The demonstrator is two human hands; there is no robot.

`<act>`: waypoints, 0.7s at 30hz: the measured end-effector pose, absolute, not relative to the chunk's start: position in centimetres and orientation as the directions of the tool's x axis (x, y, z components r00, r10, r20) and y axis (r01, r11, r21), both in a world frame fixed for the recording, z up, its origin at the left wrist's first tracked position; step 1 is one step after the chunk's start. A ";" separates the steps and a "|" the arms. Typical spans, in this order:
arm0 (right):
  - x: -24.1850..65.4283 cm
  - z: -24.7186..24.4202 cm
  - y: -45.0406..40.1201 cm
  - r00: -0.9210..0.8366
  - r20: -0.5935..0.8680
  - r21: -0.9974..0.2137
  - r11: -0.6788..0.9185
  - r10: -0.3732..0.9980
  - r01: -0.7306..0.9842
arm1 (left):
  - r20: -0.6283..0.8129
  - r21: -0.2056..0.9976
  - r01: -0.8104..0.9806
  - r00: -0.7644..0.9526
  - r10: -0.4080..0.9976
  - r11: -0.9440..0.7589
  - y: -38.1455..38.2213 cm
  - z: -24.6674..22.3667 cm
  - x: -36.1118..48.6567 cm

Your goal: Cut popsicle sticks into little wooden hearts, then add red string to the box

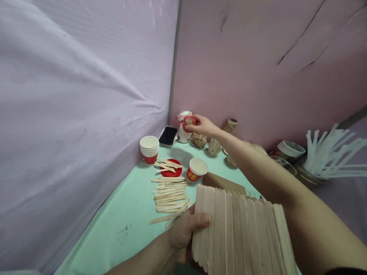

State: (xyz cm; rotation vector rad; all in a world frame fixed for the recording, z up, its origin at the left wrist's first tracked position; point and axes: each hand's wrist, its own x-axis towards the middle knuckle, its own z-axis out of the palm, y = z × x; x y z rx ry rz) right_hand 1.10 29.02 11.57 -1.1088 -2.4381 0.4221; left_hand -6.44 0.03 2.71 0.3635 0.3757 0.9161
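Observation:
My left hand point(191, 229) grips the left edge of a craft-stick box point(237, 229), with the thumb on its front. Pale wooden sticks stand side by side along its face; its lower part is cut off by the frame. My right hand point(200, 125) reaches to the back of the table, closed on a small round red-rimmed object point(189, 124), blurred, kind unclear. Just behind it is a white bottle point(182, 133) with a wrapped top. A bundle of brown twine point(198, 140) lies below that hand.
Loose craft sticks point(170, 196) lie on the green table point(120, 233), more on a red plate point(175, 172). Stacked paper cups point(149, 147), another cup point(197, 168) and a black tray point(168, 135) stand near. Twine spool point(230, 125) and white strips point(329, 152) are rightward.

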 end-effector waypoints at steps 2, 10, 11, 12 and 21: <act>1.4 13.5 29.2 -0.487 0.363 -0.627 0.595 0.794 0.503 | -0.174 0.473 -0.686 0.542 0.822 0.552 0.0 2.7 -6.4; 5.1 19.4 26.8 -0.162 0.391 -0.915 0.401 0.906 0.034 | -0.173 0.577 -0.623 0.539 0.825 0.528 0.0 2.9 -6.3; 5.8 19.9 26.0 -0.141 0.387 -0.920 0.392 0.911 0.014 | -0.167 0.596 -0.614 0.535 0.828 0.517 0.0 2.9 -6.3; 6.6 20.4 25.2 -0.123 0.384 -0.923 0.386 0.915 -0.004 | -0.157 0.619 -0.606 0.528 0.835 0.500 0.0 3.0 -6.3; 16.3 21.3 9.4 0.052 0.413 -0.881 0.413 0.909 -0.229 | 0.138 0.918 -0.396 0.282 0.949 -0.016 0.0 4.3 -6.1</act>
